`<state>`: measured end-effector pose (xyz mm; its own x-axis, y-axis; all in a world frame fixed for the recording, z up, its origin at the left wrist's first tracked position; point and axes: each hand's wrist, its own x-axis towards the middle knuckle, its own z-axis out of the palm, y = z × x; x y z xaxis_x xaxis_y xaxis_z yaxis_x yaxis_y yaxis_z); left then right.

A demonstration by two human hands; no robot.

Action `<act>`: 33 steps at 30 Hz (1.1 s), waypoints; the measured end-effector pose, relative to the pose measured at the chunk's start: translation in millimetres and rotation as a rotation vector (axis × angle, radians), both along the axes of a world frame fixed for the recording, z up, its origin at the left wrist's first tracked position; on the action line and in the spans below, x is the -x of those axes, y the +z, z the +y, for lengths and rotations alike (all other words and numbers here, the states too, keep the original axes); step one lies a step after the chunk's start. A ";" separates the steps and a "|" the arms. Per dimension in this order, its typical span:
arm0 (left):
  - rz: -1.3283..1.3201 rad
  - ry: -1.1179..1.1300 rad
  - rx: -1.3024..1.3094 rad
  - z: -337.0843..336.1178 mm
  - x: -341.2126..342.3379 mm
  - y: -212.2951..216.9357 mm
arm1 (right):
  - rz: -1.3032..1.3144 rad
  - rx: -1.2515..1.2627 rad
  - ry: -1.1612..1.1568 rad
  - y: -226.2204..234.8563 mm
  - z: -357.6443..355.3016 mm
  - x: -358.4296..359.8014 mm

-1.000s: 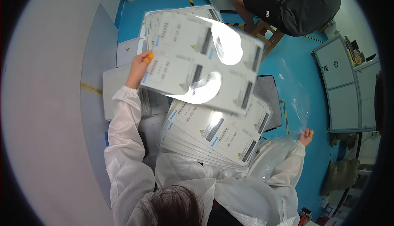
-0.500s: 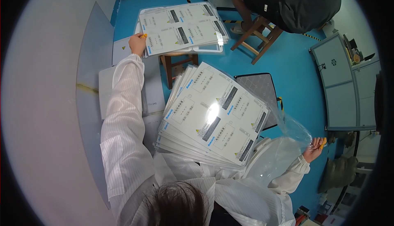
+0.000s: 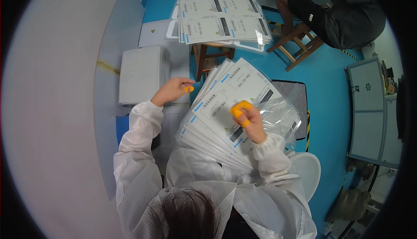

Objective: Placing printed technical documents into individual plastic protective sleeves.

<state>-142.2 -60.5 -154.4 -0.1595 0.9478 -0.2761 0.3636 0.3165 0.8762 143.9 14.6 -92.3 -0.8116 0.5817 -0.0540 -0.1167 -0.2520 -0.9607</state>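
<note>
A fanned stack of printed white panels [image 3: 217,104] with clear film over them lies across my lap. My left hand [image 3: 173,91], a yellow finger cover on its thumb, hovers just left of the stack; its fingers are open with nothing visible between them. Over the stack's middle is my right hand [image 3: 251,121], fingers curled and slightly blurred, with yellow covers on them. Crumpled clear plastic film [image 3: 282,115] lies beside the right hand on the stack's right side; whether the fingers hold any of it is hidden.
Ahead, a second panel stack [image 3: 221,17] rests on a wooden stool [image 3: 200,65]. Pale boxes [image 3: 141,76] stand at left along the wall. A person in dark clothes [image 3: 347,17] sits on another stool ahead right. Grey cabinets [image 3: 369,108] stand at right; a white round seat [image 3: 306,174] is beside me.
My left hand has left the far panel stack and come back towards me. My right hand has swung in from the far right over the lap stack, and the film has come in too.
</note>
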 end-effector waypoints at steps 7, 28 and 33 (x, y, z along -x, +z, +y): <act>-0.100 0.030 0.098 -61.5 -33.8 12.2 | -0.145 -0.099 -0.036 -72.1 -21.1 58.1; -0.218 0.217 0.035 -57.1 -55.9 31.3 | -0.477 -0.934 -0.010 -49.9 -55.3 56.5; -0.232 0.172 0.032 -56.4 -59.5 31.8 | -0.494 -0.867 -0.071 -63.1 -44.8 54.2</act>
